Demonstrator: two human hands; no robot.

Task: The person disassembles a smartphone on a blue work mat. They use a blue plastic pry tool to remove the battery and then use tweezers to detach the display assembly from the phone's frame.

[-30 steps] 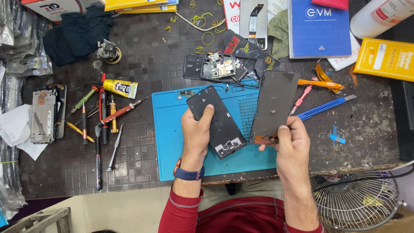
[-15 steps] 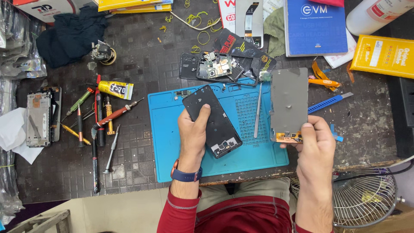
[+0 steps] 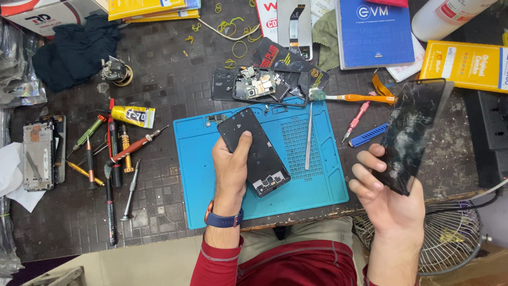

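My left hand (image 3: 230, 168) grips a black phone frame (image 3: 253, 149) over the blue repair mat (image 3: 296, 190); the frame's lower end shows small parts. My right hand (image 3: 383, 196) holds a dark, smudged display panel (image 3: 415, 132) off the mat's right side, above the table edge, glossy face toward me. A metal spudger (image 3: 309, 139) lies on the mat between the hands. A dismantled phone back with its circuit board (image 3: 254, 85) rests just beyond the mat.
Screwdrivers and a yellow glue tube (image 3: 132, 115) lie left of the mat. An orange toothbrush (image 3: 352, 98), pink tool and blue pry tool (image 3: 369, 135) sit right. Boxes, a blue book (image 3: 374, 33), a white bottle and dark cloth (image 3: 76, 50) line the back. A fan (image 3: 450, 238) stands below.
My right hand has carried the display panel farther right, off the mat, and turned it so its glossy dark face shows. My left hand keeps the frame in place.
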